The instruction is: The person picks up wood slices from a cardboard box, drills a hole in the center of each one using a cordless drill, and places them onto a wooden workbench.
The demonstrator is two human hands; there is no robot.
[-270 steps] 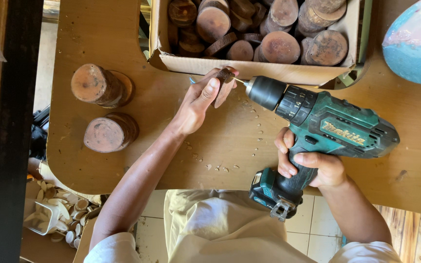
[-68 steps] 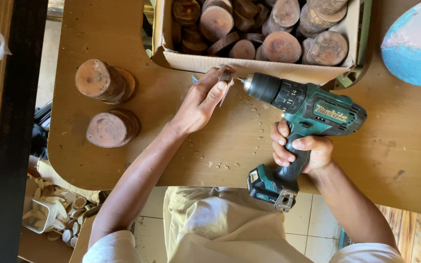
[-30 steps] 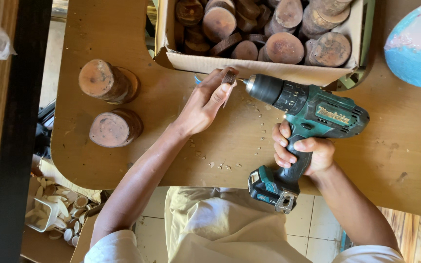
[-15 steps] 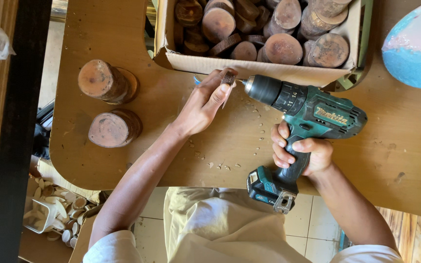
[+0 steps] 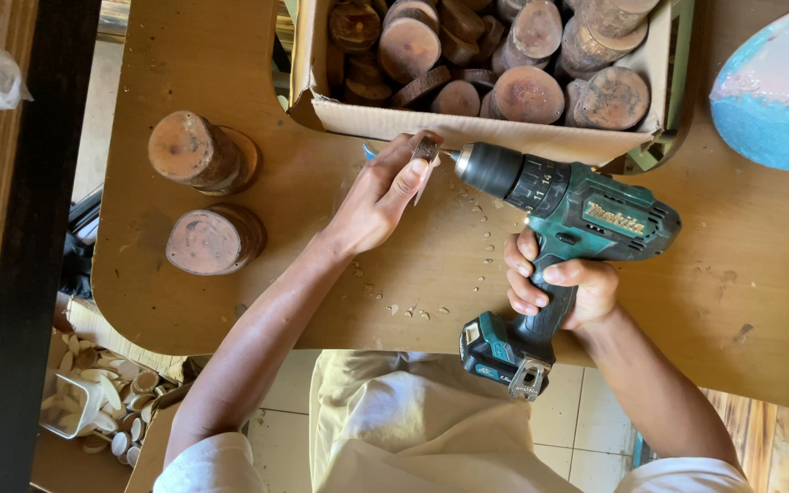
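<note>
Meanwhile, left hand (image 5: 378, 196) outstretched, grip pinched on small wood piece (image 5: 426, 150); right hand (image 5: 554, 283) wrapped around drill (image 5: 570, 224) handle.

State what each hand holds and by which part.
The right hand grips the green cordless drill by its handle. The left hand pinches a small wooden piece by its sides, at the drill's tip.

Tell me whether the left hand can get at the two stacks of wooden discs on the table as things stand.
Probably yes. The left hand is pinching a small wood piece against the drill tip, so it must let go first, but bare table lies between it and the disc stacks.
</note>
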